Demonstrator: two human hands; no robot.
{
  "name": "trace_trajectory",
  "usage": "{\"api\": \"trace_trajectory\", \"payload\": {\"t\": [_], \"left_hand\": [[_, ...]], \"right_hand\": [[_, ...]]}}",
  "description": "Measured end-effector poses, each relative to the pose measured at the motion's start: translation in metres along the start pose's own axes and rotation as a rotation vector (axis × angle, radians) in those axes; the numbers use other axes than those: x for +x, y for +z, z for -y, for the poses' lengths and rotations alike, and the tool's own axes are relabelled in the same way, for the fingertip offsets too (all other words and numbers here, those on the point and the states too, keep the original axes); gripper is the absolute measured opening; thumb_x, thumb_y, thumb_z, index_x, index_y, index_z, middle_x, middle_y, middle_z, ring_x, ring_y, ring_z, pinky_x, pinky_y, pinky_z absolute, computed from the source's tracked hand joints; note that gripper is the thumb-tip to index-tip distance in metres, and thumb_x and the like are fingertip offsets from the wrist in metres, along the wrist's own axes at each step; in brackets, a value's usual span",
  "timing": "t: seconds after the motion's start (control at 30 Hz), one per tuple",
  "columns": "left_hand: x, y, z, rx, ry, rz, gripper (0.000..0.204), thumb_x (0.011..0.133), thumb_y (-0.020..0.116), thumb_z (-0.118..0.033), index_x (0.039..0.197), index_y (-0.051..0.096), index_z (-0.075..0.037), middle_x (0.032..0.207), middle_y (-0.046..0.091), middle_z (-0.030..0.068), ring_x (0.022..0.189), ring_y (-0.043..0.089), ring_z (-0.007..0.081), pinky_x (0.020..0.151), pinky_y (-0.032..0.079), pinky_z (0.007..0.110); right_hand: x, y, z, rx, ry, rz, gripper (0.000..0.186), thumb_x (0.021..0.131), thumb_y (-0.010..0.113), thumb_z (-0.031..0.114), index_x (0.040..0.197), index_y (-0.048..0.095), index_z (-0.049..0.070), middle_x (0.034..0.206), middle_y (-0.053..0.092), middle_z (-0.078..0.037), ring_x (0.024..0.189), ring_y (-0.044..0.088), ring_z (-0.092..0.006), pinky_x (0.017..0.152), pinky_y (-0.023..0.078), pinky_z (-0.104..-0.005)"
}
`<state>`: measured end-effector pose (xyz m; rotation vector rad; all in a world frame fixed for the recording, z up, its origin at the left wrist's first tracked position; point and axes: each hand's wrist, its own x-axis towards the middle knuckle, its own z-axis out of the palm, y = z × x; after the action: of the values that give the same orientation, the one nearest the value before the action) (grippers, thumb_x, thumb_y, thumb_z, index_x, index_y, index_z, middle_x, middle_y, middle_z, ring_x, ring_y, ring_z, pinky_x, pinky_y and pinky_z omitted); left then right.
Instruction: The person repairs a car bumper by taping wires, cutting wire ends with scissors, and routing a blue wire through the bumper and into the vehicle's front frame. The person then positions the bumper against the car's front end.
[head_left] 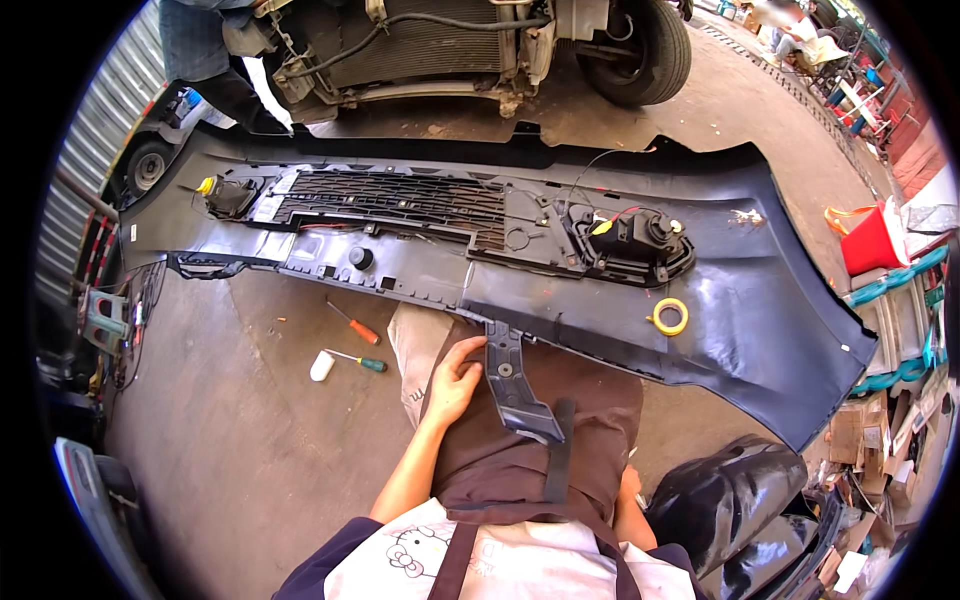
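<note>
A large black car bumper [560, 305] lies across in front of me with its inner side up, over my lap. A black plastic bracket [508, 372] hangs from its near edge toward me, over my brown apron [480, 460]. My left hand [455, 387] is closed with its fingertips at the bracket's left edge, just under the bumper. Low on the right beside my leg is my right hand [628, 490], partly covered by the apron, its fingers not clear. A yellow tape roll [669, 317] lies on the bumper's right part.
An orange-handled screwdriver [355, 324], a green-handled screwdriver [360, 361] and a white object [322, 366] lie on the floor at left. Beyond the bumper stands a car front with a wheel [640, 60], a person's leg [195, 50] beside it. Black glossy panels [730, 500] lie at right.
</note>
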<state>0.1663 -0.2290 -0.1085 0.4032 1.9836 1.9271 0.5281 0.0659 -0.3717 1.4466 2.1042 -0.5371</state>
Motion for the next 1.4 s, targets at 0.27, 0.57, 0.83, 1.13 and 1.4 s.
{"api": "trace_trajectory", "payload": {"t": [0.27,0.57,0.83,1.13,1.4], "left_hand": [[0.002,0.033,-0.023,0.391,0.129,-0.026,0.056,0.079,0.071,-0.004,0.133,0.056,-0.001,0.125,0.055,0.0103,0.120,0.055,0.0229,0.103,0.043,0.032],[-0.003,0.026,-0.027,0.534,0.222,-0.099,0.041,0.087,0.048,0.010,0.122,0.065,-0.002,0.105,0.068,0.0146,0.105,0.064,0.0269,0.094,0.048,0.032],[0.042,-0.010,-0.011,0.182,-0.040,-0.179,0.031,0.098,0.059,-0.015,0.125,0.062,0.000,0.100,0.066,0.0058,0.081,0.061,0.0117,0.073,0.051,0.026],[0.026,0.037,-0.003,-0.390,-0.202,-0.111,0.070,0.093,0.062,-0.007,0.152,0.025,-0.007,0.105,0.066,0.0181,0.085,0.071,0.0291,0.073,0.059,0.039],[0.025,0.051,-0.020,-0.609,-0.249,-0.203,0.070,0.090,0.055,0.001,0.152,0.025,-0.006,0.112,0.064,0.0228,0.087,0.070,0.0351,0.072,0.060,0.043]], "right_hand": [[-0.027,-0.046,0.037,0.533,0.326,-0.494,0.027,0.087,0.058,0.019,0.095,0.071,-0.003,0.098,0.070,-0.028,0.095,0.068,-0.0447,0.083,0.052,-0.0505],[-0.029,-0.178,0.075,1.226,-0.161,-0.775,0.025,0.094,0.058,0.015,0.107,0.064,-0.004,0.079,0.065,-0.010,0.066,0.059,-0.0187,0.061,0.048,-0.0320],[-0.076,-0.257,0.119,1.571,-0.540,-0.633,0.045,0.096,0.059,0.020,0.135,0.050,-0.001,0.100,0.064,-0.007,0.078,0.058,-0.0128,0.061,0.045,-0.0247],[-0.130,-0.306,0.093,1.696,-0.553,-0.903,0.053,0.098,0.055,0.029,0.140,0.043,-0.001,0.118,0.061,-0.011,0.096,0.057,-0.0197,0.070,0.044,-0.0313],[-0.125,-0.364,0.068,1.577,-0.593,-0.998,0.047,0.098,0.063,0.025,0.125,0.052,-0.011,0.123,0.059,-0.014,0.107,0.056,-0.0208,0.093,0.044,-0.0360]]}}
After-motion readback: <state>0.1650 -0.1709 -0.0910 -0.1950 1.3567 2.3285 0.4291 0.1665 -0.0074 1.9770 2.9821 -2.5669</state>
